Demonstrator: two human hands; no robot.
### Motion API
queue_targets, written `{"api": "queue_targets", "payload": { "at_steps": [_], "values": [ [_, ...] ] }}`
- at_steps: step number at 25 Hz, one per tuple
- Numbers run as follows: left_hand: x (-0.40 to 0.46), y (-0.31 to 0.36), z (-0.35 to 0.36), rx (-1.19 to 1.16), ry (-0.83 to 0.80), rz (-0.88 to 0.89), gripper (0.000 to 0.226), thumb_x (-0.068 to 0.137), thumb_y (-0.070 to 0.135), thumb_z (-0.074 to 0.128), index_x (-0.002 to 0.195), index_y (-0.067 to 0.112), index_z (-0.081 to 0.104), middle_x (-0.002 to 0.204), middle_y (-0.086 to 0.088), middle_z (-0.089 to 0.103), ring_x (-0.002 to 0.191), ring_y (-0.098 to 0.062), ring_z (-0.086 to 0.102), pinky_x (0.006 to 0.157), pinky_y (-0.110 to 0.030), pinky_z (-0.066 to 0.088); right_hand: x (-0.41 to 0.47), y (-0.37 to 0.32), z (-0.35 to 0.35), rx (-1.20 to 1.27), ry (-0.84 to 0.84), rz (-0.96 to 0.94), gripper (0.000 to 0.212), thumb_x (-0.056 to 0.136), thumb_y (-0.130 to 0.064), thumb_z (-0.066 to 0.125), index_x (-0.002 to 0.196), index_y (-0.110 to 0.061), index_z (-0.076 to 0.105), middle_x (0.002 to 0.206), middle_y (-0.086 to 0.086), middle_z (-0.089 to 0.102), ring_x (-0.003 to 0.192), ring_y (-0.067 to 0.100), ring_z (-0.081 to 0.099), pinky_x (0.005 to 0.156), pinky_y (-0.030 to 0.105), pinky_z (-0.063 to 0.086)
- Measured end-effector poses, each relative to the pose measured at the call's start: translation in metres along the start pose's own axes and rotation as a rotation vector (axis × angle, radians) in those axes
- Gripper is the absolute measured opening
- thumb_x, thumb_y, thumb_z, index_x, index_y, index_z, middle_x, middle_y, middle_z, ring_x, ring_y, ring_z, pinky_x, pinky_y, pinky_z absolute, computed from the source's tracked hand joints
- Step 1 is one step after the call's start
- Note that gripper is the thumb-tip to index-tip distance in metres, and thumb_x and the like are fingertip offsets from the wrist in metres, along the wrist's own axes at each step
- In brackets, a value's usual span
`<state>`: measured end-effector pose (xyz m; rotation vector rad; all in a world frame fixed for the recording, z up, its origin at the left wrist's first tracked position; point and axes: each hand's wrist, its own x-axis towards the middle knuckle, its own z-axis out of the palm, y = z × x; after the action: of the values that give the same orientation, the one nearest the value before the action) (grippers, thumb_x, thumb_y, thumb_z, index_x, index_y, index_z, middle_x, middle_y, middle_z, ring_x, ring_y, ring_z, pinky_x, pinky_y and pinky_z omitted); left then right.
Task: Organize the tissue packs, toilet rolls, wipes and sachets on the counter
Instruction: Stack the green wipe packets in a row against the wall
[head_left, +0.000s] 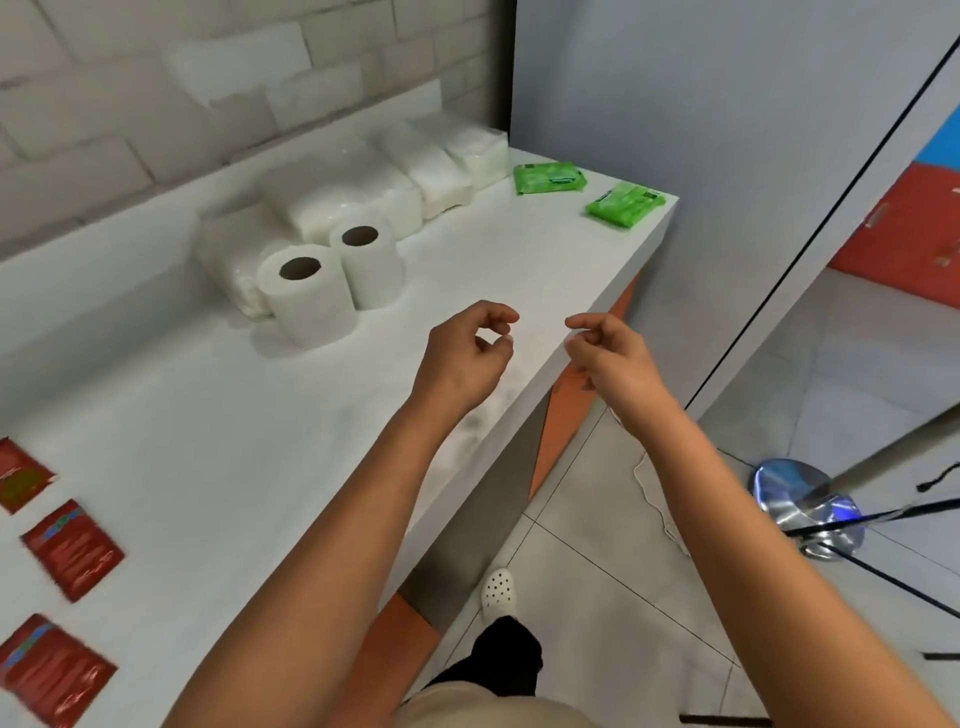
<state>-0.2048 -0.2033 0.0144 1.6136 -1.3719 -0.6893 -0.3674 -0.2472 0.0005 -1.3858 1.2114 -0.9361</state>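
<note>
Two toilet rolls stand upright on the white counter (218, 426): one nearer (306, 296), one behind it (370, 262). Behind them, white tissue packs (358, 200) line the back wall up to the corner (467, 156). Two green wipes packs lie at the far right, one (548, 177) by the wall and one (625, 203) at the counter's corner. Three red sachets (72, 548) lie in a column at the left edge. My left hand (465, 353) hovers over the counter's front edge, fingers loosely curled, holding nothing. My right hand (615, 358) hovers just past the edge, also curled and holding nothing.
The counter's front edge (524, 395) runs diagonally, with an orange and grey cabinet front below. A grey wall closes the far end. On the tiled floor to the right stands a shiny metal stand base (805, 499) with a pole and black cables.
</note>
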Motion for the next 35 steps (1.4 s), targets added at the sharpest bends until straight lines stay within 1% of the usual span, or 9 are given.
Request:
{"api": "queue_targets", "payload": {
  "at_steps": [6,11,20,23,26,28,30,32,35],
  "values": [
    [0.115,0.000,0.025,-0.025,-0.037,-0.013,0.023,0.086,0.011,0.057,0.095,0.032,0.060,0.088,0.019,0.058,0.053,0.004,0.051,0.053,-0.003,0.038,0.109,-0.010,-0.022,-0.034,0.039,0.050,0.016,0.088,-0.011,0.056,0.099,-0.022,0.060,0.076,-0.008,0.051,0.065,0.010,0.051,0.053,0.022,0.040],
    [0.209,0.003,0.046,-0.039,-0.066,-0.028,0.024,0.086,0.011,0.056,0.095,0.033,0.060,0.088,0.018,0.058,0.055,0.000,0.051,0.055,-0.003,0.038,0.194,-0.018,-0.042,-0.035,0.090,0.066,0.018,0.088,-0.011,0.056,0.092,-0.028,0.060,0.076,-0.009,0.051,0.063,0.009,0.050,0.053,0.020,0.040],
    [0.273,-0.020,0.080,0.021,-0.060,-0.121,0.022,0.087,0.012,0.057,0.101,0.029,0.060,0.093,0.014,0.057,0.055,0.001,0.051,0.049,-0.010,0.041,0.293,0.005,-0.071,-0.089,0.069,0.069,0.016,0.087,-0.011,0.057,0.094,-0.025,0.059,0.076,-0.010,0.051,0.065,0.009,0.049,0.067,0.026,0.041],
    [0.288,-0.027,0.090,0.073,-0.026,-0.182,0.024,0.087,0.014,0.059,0.107,0.027,0.060,0.099,0.011,0.057,0.062,-0.005,0.054,0.058,-0.019,0.043,0.335,0.008,-0.087,-0.129,0.097,0.014,0.017,0.086,-0.010,0.057,0.098,-0.021,0.060,0.075,-0.011,0.051,0.058,0.008,0.046,0.058,0.016,0.040],
    [0.313,-0.025,0.117,0.086,0.010,-0.260,0.026,0.086,0.015,0.060,0.110,0.025,0.059,0.101,0.008,0.056,0.062,-0.005,0.055,0.054,-0.011,0.043,0.376,0.015,-0.108,-0.245,0.043,-0.058,0.017,0.085,-0.010,0.058,0.098,-0.022,0.059,0.083,-0.006,0.053,0.057,0.008,0.047,0.047,0.006,0.035],
    [0.334,-0.018,0.143,0.125,-0.013,-0.282,0.027,0.086,0.018,0.061,0.112,0.025,0.058,0.105,0.005,0.056,0.068,-0.011,0.055,0.059,-0.015,0.043,0.402,0.022,-0.126,-0.343,0.051,-0.102,0.018,0.084,-0.012,0.059,0.098,-0.023,0.059,0.091,-0.002,0.052,0.067,0.013,0.050,0.056,0.010,0.037],
    [0.351,-0.015,0.165,0.174,-0.042,-0.296,0.032,0.085,0.020,0.063,0.116,0.023,0.057,0.109,0.001,0.056,0.082,-0.014,0.054,0.071,-0.021,0.039,0.421,0.032,-0.139,-0.454,0.088,-0.118,0.022,0.083,-0.014,0.061,0.105,-0.018,0.061,0.102,0.005,0.053,0.092,0.022,0.053,0.073,0.020,0.036],
    [0.365,-0.012,0.188,0.203,-0.064,-0.332,0.040,0.084,0.023,0.064,0.122,0.021,0.053,0.114,-0.003,0.056,0.095,-0.017,0.055,0.078,-0.022,0.037,0.438,0.041,-0.152,-0.624,0.068,-0.079,0.035,0.084,-0.020,0.061,0.118,-0.014,0.057,0.122,0.013,0.049,0.115,0.032,0.045,0.087,0.028,0.033],
    [0.377,-0.009,0.219,0.263,-0.112,-0.397,0.058,0.082,0.031,0.068,0.133,0.015,0.044,0.124,-0.009,0.055,0.116,-0.024,0.052,0.084,-0.023,0.035,0.452,0.049,-0.165,-0.751,-0.077,0.019,0.063,0.084,-0.036,0.062,0.138,-0.013,0.039,0.140,0.016,0.038,0.130,0.036,0.034,0.103,0.039,0.032]
  ]
}}
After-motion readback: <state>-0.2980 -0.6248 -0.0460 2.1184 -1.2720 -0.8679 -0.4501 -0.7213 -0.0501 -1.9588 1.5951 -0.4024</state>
